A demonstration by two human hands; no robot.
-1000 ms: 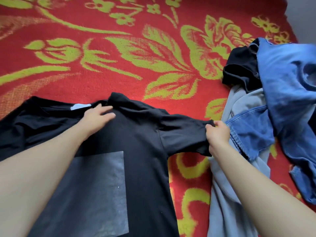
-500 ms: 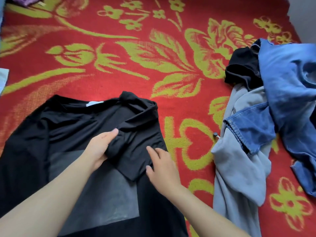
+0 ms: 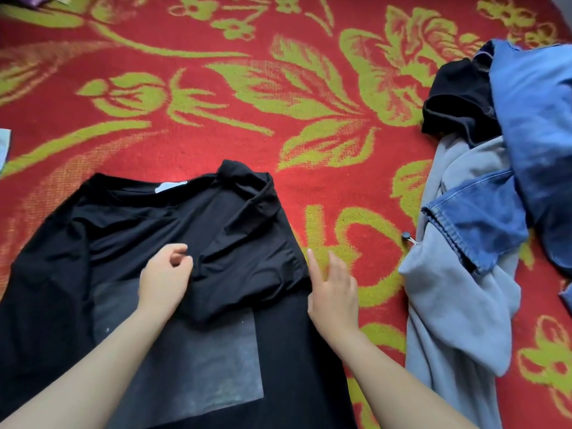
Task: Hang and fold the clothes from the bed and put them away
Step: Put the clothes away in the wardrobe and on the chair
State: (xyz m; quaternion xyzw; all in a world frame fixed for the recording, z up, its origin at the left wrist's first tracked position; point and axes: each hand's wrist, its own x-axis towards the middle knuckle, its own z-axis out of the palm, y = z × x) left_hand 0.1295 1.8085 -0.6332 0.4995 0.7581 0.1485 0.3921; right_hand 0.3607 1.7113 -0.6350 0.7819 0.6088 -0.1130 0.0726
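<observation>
Head view looks down on a red bedspread [image 3: 309, 187] with yellow-green flowers, where a black T-shirt [image 3: 130, 230] lies spread flat, its grey square print [image 3: 201, 360] facing up. The left hand [image 3: 164, 280] rests on the shirt's chest with its fingers loosely curled, the thumb and forefinger close together over a fold of black cloth; whether they actually pinch it I cannot tell. Just right of that hand, the shirt's right sleeve [image 3: 247, 261] lies folded inward over the body, its free end overlapping the top of the print. The right hand [image 3: 332, 292] sits at the outer edge of that fold, fingers spread and open, the forefinger extended beside the crease, holding nothing. Above the left hand, a white label [image 3: 171, 186] shows inside the neckline.

Well to the right of the right hand, apart from the shirt, lies a heap of clothes: a pale grey garment [image 3: 458, 305] nearest, blue denim [image 3: 483, 224] on top of it, a larger blue piece [image 3: 538, 113] beyond, and a dark garment [image 3: 455, 100] at the far end. A small dark toggle [image 3: 405, 236] lies at the grey garment's near edge.
</observation>
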